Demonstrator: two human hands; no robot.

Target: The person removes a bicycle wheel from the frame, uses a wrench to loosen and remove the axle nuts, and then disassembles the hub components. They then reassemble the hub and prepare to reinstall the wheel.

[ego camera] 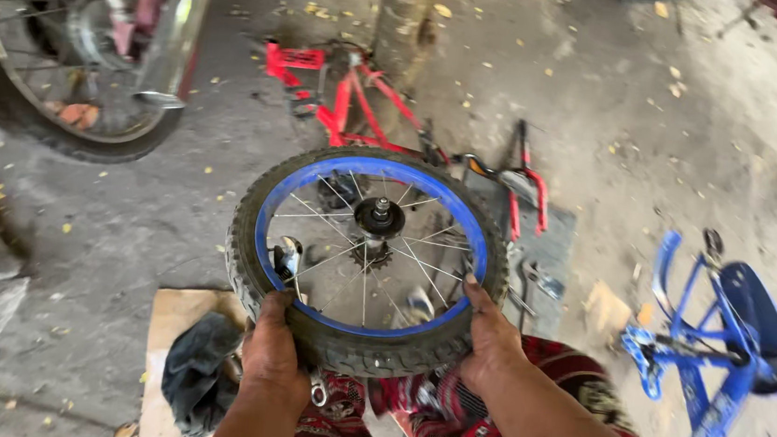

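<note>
Dusty grey concrete floor (625, 89) here, scattered with little yellow leaves, looks like an open-air bike repair spot with a tree trunk (404, 23) or post at the top of the shot. Right in the middle is a small bicycle wheel (368, 259) with a blue rim and knobby black tyre, held up nearly flat over the person's lap, above red patterned cloth (446, 420). Left hand (272, 349) is clamped on the near-left edge of the tyre, right hand (491, 335) is wrapped over the near-right edge with the thumb up by the rim, so both are gripping the wheel firmly. My read is this is the checking or seating stage, working around the tyre on the rim; going further round would need the hands shifting along the tread while the hub stays level. Beyond the wheel lies a red bike frame (347, 98), with a blue one (723, 351) off to the right and a bigger spoked wheel (76, 41) top left. A dark rag (197, 370) sits on cardboard (176, 317) by the left wrist, and a few tools (533, 278) lie just past the wheel.
</note>
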